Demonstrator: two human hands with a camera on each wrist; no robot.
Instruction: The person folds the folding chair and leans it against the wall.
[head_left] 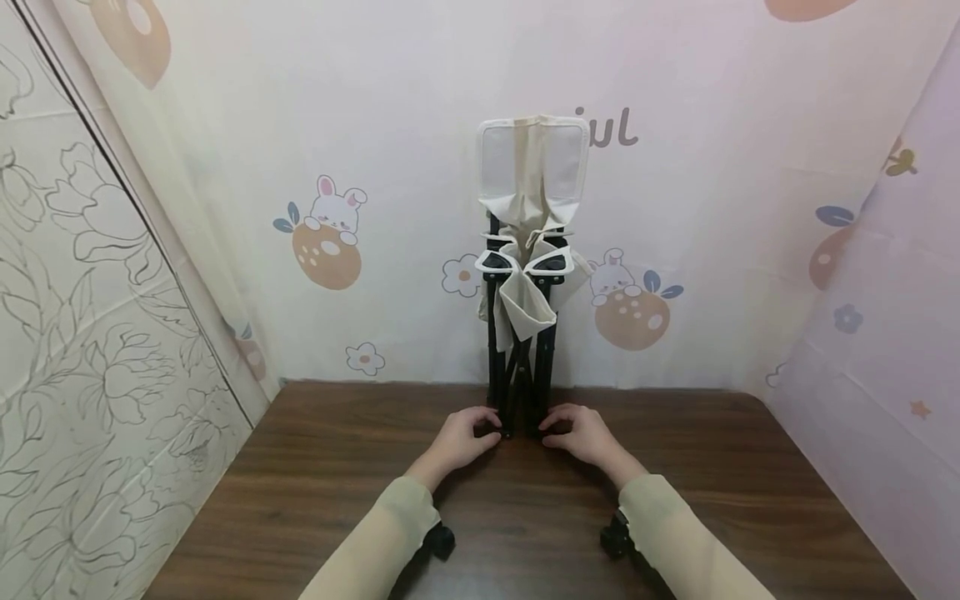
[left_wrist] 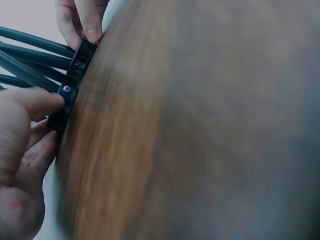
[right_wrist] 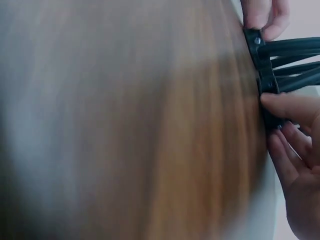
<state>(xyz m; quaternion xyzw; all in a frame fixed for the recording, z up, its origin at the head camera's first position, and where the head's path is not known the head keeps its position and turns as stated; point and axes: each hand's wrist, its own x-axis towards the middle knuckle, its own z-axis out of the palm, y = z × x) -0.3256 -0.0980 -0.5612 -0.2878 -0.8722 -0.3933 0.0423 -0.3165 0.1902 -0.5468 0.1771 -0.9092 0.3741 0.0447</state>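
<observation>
A folded camping chair (head_left: 529, 171) stands upright near the back of the table, its cream fabric gathered above crossed black legs (head_left: 491, 333). White-edged panels form its top. Low at the left side, my left hand (head_left: 459, 439) pinches a black plastic foot (left_wrist: 62, 112) between thumb and fingers. My right hand (head_left: 588, 435) does the same with the foot (right_wrist: 272, 117) on the right. Both feet are at the tabletop, side by side, with a screw showing in each. Fingers partly cover them.
The dark wood-grain table (head_left: 525, 508) extends toward me and to both sides. Close behind the chair hangs a printed cloth (head_left: 420, 150), with a flower-line curtain (head_left: 97, 333) at left. Small black devices (head_left: 439, 542) sit under both wrists.
</observation>
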